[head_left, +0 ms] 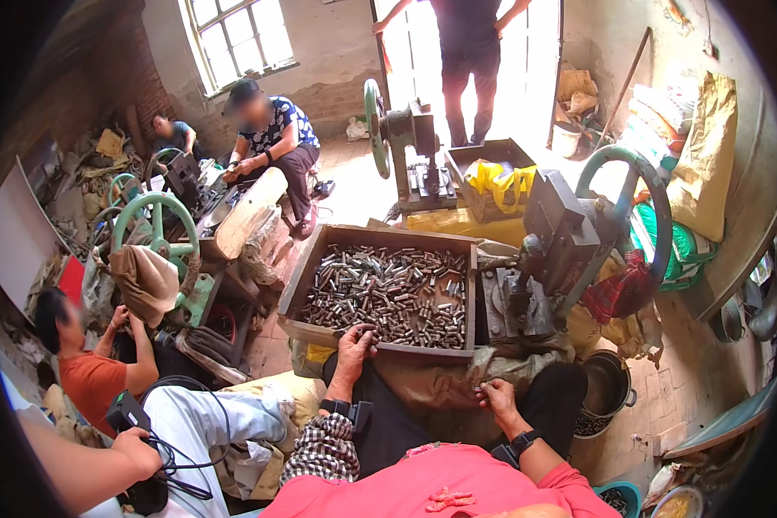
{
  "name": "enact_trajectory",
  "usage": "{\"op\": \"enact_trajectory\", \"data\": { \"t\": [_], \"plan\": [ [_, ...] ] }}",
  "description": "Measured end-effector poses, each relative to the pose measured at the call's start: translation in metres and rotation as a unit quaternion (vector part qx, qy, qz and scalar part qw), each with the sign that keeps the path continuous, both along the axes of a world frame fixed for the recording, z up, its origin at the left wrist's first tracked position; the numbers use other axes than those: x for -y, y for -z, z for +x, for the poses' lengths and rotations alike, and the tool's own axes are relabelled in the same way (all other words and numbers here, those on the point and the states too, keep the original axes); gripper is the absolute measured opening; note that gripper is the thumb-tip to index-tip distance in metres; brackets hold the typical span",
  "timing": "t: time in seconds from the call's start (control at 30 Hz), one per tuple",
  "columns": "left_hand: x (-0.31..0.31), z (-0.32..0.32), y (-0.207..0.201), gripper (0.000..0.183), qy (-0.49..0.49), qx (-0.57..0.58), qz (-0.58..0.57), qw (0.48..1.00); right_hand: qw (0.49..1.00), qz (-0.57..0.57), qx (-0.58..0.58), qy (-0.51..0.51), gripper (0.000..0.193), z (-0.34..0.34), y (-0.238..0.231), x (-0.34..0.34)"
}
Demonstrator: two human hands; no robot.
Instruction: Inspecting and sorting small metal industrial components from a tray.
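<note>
A shallow wooden box (290, 330) in front of me holds a heap of small metal cylinders (380, 289). At the box's near edge is my left hand (354, 350), its fingers drawn together. Whatever they hold, if anything, is too small to make out. My right hand (497, 397) is over the brown cloth (423, 380) across my lap, thumb and fingers curled in a pinch. I cannot see what is between them. To the right of the box stands a hand press (561, 233) with a large round wheel (665, 216) and a metal base (516, 311).
A dark pot (609, 380) stands on the floor by my right knee. Another hand press (397, 138) and a wooden crate with yellow plastic (501, 181) are beyond the box. People sit at green-wheeled presses (160, 229) on the left; a person (470, 69) stands in the doorway.
</note>
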State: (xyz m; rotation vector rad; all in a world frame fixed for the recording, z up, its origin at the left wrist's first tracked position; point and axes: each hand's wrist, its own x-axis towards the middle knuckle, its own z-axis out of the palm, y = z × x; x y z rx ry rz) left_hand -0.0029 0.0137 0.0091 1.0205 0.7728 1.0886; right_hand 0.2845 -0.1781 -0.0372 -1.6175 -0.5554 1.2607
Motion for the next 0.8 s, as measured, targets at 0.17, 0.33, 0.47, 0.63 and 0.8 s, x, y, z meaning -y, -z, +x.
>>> {"op": "enact_trajectory", "data": {
  "t": [0.17, 0.33, 0.47, 0.63, 0.8],
  "plan": [
    [0.001, -0.002, 0.002, 0.017, -0.002, 0.006, 0.008, 1.000, 1.000, 0.020, -0.012, 0.009, 0.015, 0.000, 0.004, 0.002],
    [0.000, -0.002, 0.001, 0.018, -0.003, -0.039, 0.020, 0.999, 1.000, 0.000, -0.021, 0.019, 0.013, 0.001, 0.007, 0.000],
    [-0.001, 0.000, -0.001, 0.017, -0.004, -0.021, 0.023, 0.999, 1.000, 0.002, -0.021, 0.016, 0.015, 0.002, 0.008, -0.002],
    [0.001, 0.000, 0.002, 0.018, -0.009, -0.019, 0.014, 1.000, 0.998, 0.056, -0.010, 0.001, 0.014, 0.003, 0.013, 0.001],
    [-0.001, 0.000, 0.001, 0.018, -0.003, -0.008, 0.011, 1.000, 0.997, 0.070, -0.022, 0.015, 0.014, 0.001, 0.015, -0.002]
  ]
}}
